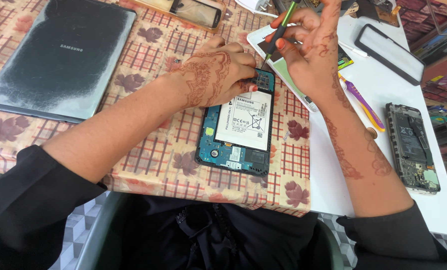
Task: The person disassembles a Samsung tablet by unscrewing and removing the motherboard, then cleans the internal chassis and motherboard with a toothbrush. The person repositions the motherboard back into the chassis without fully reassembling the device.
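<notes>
An opened tablet (223, 152) lies back-side up on the patterned tablecloth, showing a white battery (244, 120) and a blue circuit board. My left hand (218, 75) presses on the tablet's top left corner, fingers curled over its edge. My right hand (308, 50) grips a slim green-and-black screwdriver (282, 29), whose tip touches the top edge of the tablet near my left fingers.
A grey tablet back cover (58, 60) lies at the left. At the right, an opened phone (412, 147), a purple-and-yellow toothbrush (361, 102) and a black-framed screen panel (389, 52) rest on the white table (333, 170). Another phone (196, 11) lies at the top.
</notes>
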